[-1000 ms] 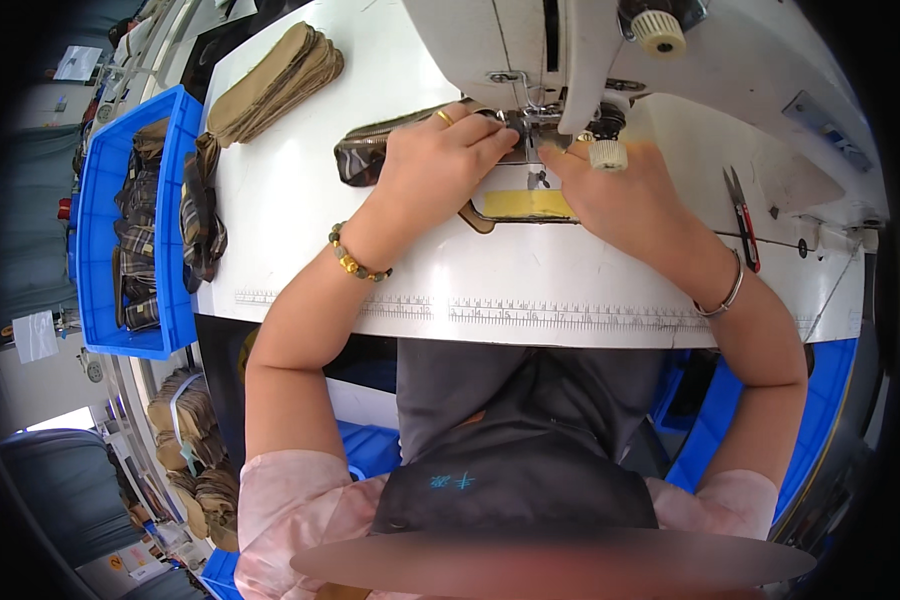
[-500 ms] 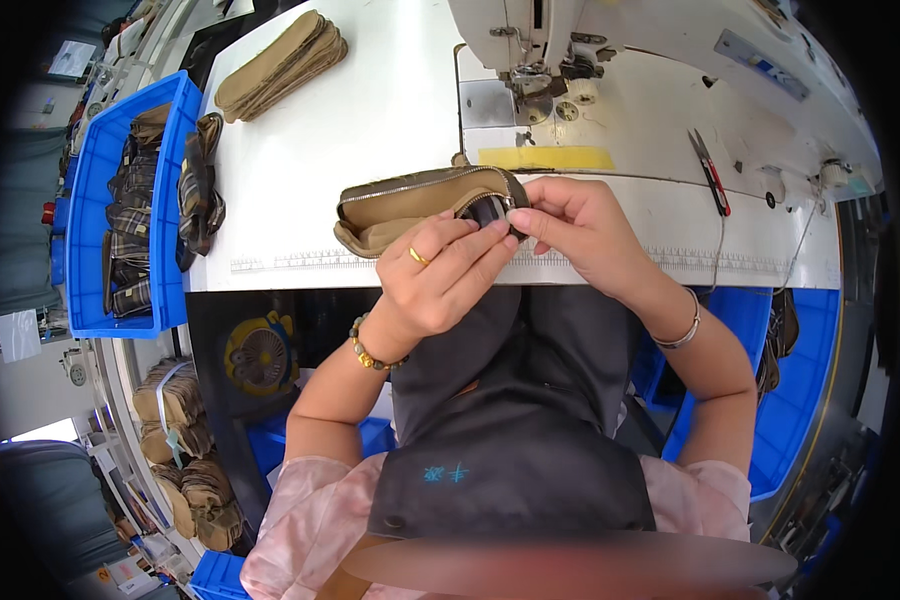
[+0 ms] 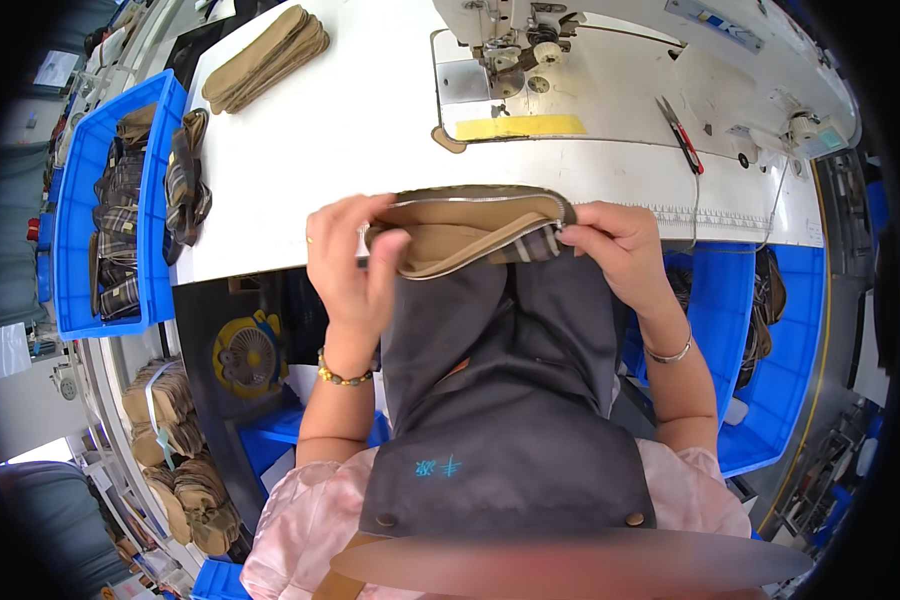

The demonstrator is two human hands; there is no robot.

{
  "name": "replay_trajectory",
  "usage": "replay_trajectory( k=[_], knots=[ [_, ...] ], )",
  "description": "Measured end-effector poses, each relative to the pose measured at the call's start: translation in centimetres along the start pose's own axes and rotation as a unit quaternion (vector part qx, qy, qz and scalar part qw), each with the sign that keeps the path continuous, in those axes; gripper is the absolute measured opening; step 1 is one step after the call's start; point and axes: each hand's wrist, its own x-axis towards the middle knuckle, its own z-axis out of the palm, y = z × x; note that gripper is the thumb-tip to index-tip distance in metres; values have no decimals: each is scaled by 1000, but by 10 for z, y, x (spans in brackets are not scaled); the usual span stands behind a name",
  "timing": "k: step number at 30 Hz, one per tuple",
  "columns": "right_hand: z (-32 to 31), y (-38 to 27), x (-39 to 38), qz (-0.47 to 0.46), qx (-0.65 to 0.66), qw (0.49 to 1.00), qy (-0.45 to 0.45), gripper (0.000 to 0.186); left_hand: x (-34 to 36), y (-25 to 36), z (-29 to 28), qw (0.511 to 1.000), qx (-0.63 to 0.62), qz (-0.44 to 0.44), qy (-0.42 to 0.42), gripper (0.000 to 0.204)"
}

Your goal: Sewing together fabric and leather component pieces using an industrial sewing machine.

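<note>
A tan and dark plaid zip pouch [image 3: 460, 240] is held at the table's front edge, partly over my lap. Its zipper is undone, so the tan lining shows inside. At the left end my left hand [image 3: 352, 262] has its fingers and thumb on either side of the pouch. My right hand [image 3: 618, 250] pinches the right end of the pouch, near the end of the zipper. Plaid cloth shows on the near side beside that hand.
A sewing machine [image 3: 500, 50] stands at the back, with red-handled thread snips [image 3: 682, 138] to its right. Tan fabric pieces [image 3: 267, 58] lie stacked back left. A blue crate [image 3: 160, 215] of plaid pouches is left; another blue bin [image 3: 792, 350] is below right.
My left hand has gone from the pouch's right end to its left end. The pouch has come nearer to me, with its mouth spread wider. My right hand still grips the right end.
</note>
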Motion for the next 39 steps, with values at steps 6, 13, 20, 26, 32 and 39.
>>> replay_trajectory(
  k=[6, 13, 20, 26, 32, 39],
  knots=[
    [-4, 34, -28, 7, 137, 988, 68, 18, -13, -8, -9, 844, -388, -350, -121, 38],
    [0, 52, -50, 25, 209, 970, 122, 24, -23, -1, 4, 794, -458, -392, -83, 22],
    [-22, 49, -83, 53, 219, 955, 190, 23, -21, 12, 26, 849, -365, -349, -157, 19],
    [-109, 41, -164, -95, 292, 839, 450, 23, 3, -31, 30, 963, -164, -205, -62, 21],
    [-193, 62, -311, 114, 45, 717, 687, 38, -3, -36, 44, 982, -68, -161, -78, 22],
    [-194, 89, -314, 165, -335, 638, 673, 39, -1, -35, 59, 989, -15, -126, -71, 19]
  ],
)
